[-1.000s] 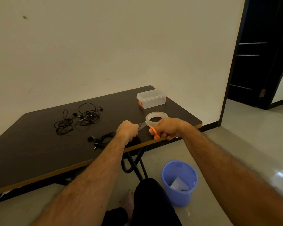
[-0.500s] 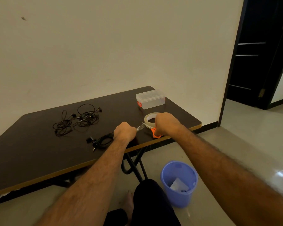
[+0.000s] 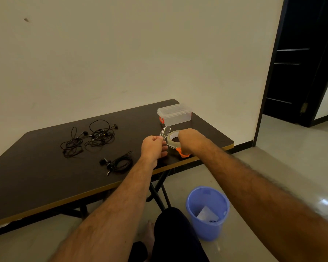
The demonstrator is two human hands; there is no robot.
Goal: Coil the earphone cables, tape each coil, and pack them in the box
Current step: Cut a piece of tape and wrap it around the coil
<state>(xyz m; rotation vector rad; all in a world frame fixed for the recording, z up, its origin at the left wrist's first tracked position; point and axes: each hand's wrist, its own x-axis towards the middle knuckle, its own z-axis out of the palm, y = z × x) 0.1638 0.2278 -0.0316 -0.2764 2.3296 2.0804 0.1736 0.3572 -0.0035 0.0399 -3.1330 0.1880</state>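
Now left hand (image 3: 153, 148) pinches tape strip (image 3: 165, 131); right hand (image 3: 190, 139) grips scissors (image 3: 180, 151).

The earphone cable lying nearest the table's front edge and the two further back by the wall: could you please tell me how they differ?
The near earphone cable is wound into a compact coil; the far earphone cables sprawl in loose, tangled loops. The near one lies alone close to the left hand; the far ones lie side by side, further from both hands. No tape is visible on any. All are black and rest on the dark table.

bare forearms (image 3: 110, 208), dark trousers (image 3: 176, 235), bare foot (image 3: 147, 235)
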